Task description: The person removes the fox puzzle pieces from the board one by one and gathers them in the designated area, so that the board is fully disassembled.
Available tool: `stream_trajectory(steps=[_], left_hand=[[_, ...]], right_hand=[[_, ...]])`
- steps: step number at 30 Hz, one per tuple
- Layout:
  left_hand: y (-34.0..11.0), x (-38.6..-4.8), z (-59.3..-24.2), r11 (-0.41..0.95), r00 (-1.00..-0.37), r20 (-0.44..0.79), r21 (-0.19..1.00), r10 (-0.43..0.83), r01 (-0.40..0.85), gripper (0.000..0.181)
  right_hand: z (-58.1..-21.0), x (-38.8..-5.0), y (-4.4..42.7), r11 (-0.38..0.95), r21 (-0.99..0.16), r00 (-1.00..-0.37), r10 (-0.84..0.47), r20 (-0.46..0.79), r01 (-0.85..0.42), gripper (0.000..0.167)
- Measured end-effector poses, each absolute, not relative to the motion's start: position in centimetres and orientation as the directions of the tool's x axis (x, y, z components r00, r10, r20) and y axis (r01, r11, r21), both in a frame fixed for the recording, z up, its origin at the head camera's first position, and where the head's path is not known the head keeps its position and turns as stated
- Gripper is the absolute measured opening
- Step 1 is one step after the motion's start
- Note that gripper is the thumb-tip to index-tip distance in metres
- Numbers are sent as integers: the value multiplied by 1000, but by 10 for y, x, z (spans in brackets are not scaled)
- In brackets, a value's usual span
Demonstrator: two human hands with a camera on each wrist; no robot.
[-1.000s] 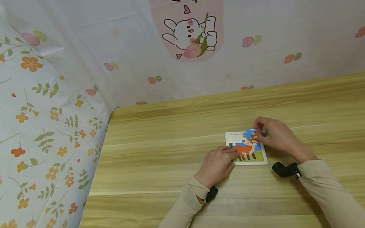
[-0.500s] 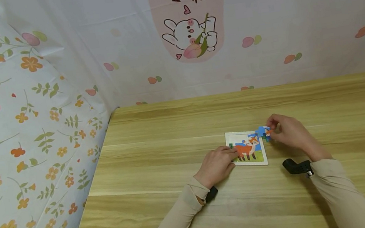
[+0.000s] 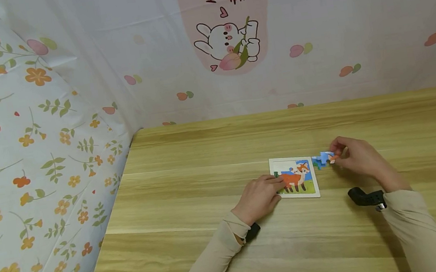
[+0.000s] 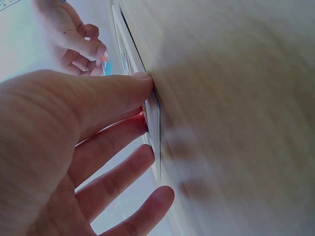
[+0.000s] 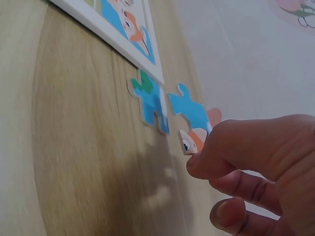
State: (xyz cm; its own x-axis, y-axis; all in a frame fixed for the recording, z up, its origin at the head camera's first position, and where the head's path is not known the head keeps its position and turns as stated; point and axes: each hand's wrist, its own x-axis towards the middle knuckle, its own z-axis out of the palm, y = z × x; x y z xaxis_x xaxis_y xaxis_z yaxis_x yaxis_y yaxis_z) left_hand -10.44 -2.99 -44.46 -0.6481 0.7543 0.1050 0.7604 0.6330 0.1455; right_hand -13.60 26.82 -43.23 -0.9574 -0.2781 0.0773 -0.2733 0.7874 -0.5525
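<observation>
A white-framed jigsaw puzzle (image 3: 307, 195) with a fox picture lies flat on the wooden table. My left hand (image 3: 258, 197) rests on its near left corner, straight fingers over the picture and thumb at the near edge. Just right of the frame, my right hand (image 3: 357, 158) pinches a blue puzzle piece (image 5: 194, 115) with an orange patch and an eye between thumb and fingers, slightly above the table. Another puzzle piece (image 5: 150, 105), blue and green, lies on the table against the frame's right edge. A pale bare area shows at the puzzle's upper left.
The wooden table (image 3: 187, 159) runs back to a white patterned cloth (image 3: 309, 11). Another flowered cloth (image 3: 33, 134) hangs along the left side. A black wrist mount (image 3: 365, 199) juts out below the right hand.
The right hand has moved right, off the puzzle, carrying the pinched piece. The blue and green piece now lies beside the frame. The left hand has stayed in place.
</observation>
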Motion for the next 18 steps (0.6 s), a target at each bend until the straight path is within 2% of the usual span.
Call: stream_trajectory(steps=[18], left_hand=[[-30,-105,-446,634,-650,101,156,753,758,33]], right_hand=[[-433,-132,288,793,-568,-965,-260,14,-222,19]])
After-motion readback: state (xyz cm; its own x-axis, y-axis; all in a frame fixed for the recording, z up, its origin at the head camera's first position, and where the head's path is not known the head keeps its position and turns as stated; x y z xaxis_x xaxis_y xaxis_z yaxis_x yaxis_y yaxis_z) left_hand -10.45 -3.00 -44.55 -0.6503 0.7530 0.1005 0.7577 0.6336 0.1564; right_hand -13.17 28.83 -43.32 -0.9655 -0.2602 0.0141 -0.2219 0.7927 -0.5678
